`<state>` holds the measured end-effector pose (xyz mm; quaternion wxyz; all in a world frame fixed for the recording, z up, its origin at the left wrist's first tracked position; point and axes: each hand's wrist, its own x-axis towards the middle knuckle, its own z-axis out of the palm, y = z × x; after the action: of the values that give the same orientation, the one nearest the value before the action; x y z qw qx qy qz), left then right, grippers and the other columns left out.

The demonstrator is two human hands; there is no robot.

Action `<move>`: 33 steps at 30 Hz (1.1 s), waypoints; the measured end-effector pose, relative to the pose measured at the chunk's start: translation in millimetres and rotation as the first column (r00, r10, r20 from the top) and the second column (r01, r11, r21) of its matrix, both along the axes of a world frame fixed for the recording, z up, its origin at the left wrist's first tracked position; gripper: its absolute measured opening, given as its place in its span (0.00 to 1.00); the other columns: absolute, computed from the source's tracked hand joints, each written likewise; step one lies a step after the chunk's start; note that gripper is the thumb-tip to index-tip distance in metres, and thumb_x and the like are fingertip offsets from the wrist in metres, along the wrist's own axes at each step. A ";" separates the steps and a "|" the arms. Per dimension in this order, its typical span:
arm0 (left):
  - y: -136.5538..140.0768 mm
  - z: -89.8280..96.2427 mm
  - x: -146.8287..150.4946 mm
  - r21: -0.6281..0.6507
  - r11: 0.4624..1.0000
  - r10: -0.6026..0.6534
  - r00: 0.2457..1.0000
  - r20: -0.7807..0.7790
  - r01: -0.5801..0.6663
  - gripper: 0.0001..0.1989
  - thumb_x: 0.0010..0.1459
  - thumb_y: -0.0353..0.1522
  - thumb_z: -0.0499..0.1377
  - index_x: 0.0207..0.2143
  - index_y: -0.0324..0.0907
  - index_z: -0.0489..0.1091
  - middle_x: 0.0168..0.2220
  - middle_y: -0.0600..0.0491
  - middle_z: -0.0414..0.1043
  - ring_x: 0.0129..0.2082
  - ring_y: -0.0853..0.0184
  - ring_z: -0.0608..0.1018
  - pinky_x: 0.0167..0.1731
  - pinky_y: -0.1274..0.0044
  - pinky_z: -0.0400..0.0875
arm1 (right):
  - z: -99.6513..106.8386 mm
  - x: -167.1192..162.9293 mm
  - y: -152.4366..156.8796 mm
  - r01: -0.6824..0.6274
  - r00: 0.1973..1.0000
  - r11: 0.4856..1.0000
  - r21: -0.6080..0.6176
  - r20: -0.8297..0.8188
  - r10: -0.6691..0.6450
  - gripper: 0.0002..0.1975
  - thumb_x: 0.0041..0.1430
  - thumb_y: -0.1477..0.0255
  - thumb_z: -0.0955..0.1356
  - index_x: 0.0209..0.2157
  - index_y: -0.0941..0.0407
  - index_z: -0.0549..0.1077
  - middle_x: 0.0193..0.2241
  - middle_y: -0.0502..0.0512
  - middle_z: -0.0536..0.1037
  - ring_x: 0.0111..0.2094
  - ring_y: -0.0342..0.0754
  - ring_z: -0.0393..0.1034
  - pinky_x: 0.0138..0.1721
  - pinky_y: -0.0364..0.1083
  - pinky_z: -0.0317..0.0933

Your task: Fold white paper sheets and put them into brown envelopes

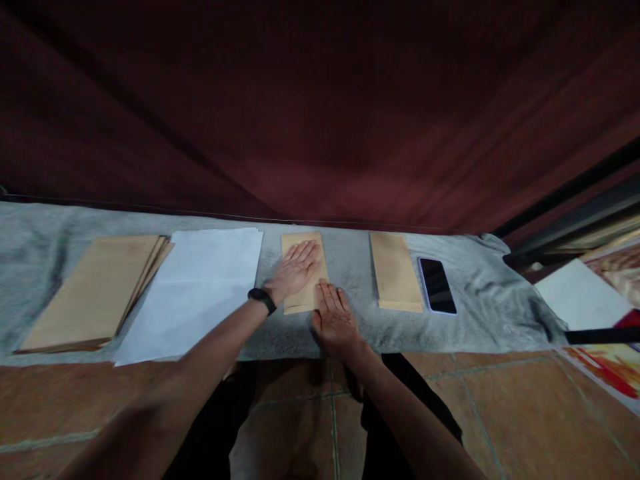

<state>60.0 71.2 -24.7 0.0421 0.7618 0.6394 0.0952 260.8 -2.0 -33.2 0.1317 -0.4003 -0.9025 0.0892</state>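
Observation:
A brown paper envelope (299, 303) lies flat on the grey cloth in front of me, its long side pointing away. My left hand (295, 268) rests palm down across its middle, fingers stretched out and a dark band on the wrist. Along the envelope's lower right edge lies my right hand (336, 319), flat with its fingers extended, partly on the paper and partly on the cloth. To the right, a small stack of similar brown envelopes (396, 272) sits apart from both hands. What is under my palms is hidden.
Large white paper sheets (200, 287) and a pile of larger brown envelopes (95, 287) lie to the left. A phone (437, 285) is right of the small stack. Grey cloth (347, 250) covers the narrow surface; a dark red curtain (320, 120) hangs behind.

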 end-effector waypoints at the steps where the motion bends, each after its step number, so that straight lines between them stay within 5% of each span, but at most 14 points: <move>1: 15.0 1.2 -6.5 -0.028 1.000 0.003 1.000 -0.007 -0.003 0.30 0.74 0.38 0.39 0.74 0.37 0.51 0.75 0.47 0.48 0.75 0.63 0.49 0.73 0.67 0.39 | 0.8 -0.2 -0.4 0.002 1.000 1.000 -0.001 0.009 -0.002 0.30 0.73 0.69 0.58 0.71 0.69 0.56 0.71 0.69 0.58 0.73 0.58 0.51 0.72 0.59 0.45; 4: 47.7 2.3 -19.0 -0.103 0.994 -0.039 0.999 -0.010 0.038 0.31 0.73 0.38 0.38 0.74 0.39 0.50 0.75 0.49 0.49 0.75 0.62 0.49 0.73 0.66 0.40 | 2.8 -0.3 -1.3 0.003 1.000 1.000 0.006 0.025 -0.003 0.31 0.73 0.67 0.59 0.71 0.68 0.55 0.72 0.69 0.57 0.72 0.59 0.51 0.72 0.59 0.45; 7: 50.9 -1.0 -22.3 -0.126 0.988 -0.092 0.996 0.007 0.092 0.31 0.73 0.39 0.38 0.74 0.41 0.50 0.76 0.51 0.47 0.76 0.62 0.48 0.73 0.66 0.39 | 3.3 0.1 -1.1 0.000 1.000 1.000 0.018 0.019 0.000 0.31 0.73 0.66 0.59 0.71 0.68 0.55 0.71 0.69 0.58 0.72 0.59 0.52 0.71 0.59 0.46; 17: -74.4 -2.2 -12.9 -0.259 0.946 -0.174 0.979 0.107 0.196 0.30 0.75 0.42 0.36 0.75 0.43 0.45 0.76 0.49 0.43 0.76 0.64 0.46 0.72 0.66 0.42 | -3.9 -2.0 0.8 0.024 0.999 1.000 0.011 -0.025 -0.024 0.29 0.72 0.69 0.60 0.70 0.65 0.59 0.71 0.65 0.60 0.72 0.56 0.54 0.72 0.57 0.45; 24: -147.7 -8.3 31.2 0.085 0.995 -0.043 0.999 -0.006 0.044 0.31 0.73 0.44 0.45 0.72 0.39 0.54 0.73 0.42 0.55 0.74 0.56 0.57 0.72 0.59 0.48 | -4.9 -9.1 2.4 0.089 0.996 0.995 -0.033 -0.028 -0.090 0.28 0.75 0.69 0.57 0.72 0.62 0.56 0.72 0.62 0.57 0.72 0.56 0.53 0.72 0.60 0.45; 33: -160.7 -11.4 16.7 0.184 0.980 0.073 0.997 0.014 -0.074 0.33 0.72 0.44 0.47 0.71 0.33 0.57 0.71 0.36 0.57 0.72 0.53 0.61 0.69 0.60 0.58 | -10.0 0.3 26.0 0.279 0.960 0.958 0.065 -0.029 -0.278 0.28 0.75 0.67 0.56 0.70 0.64 0.59 0.71 0.66 0.57 0.71 0.62 0.54 0.70 0.65 0.45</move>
<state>76.7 -89.5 -36.1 -0.0297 0.7380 0.6554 0.1581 261.1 24.0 -43.2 0.1657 -0.5176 -0.8383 0.0427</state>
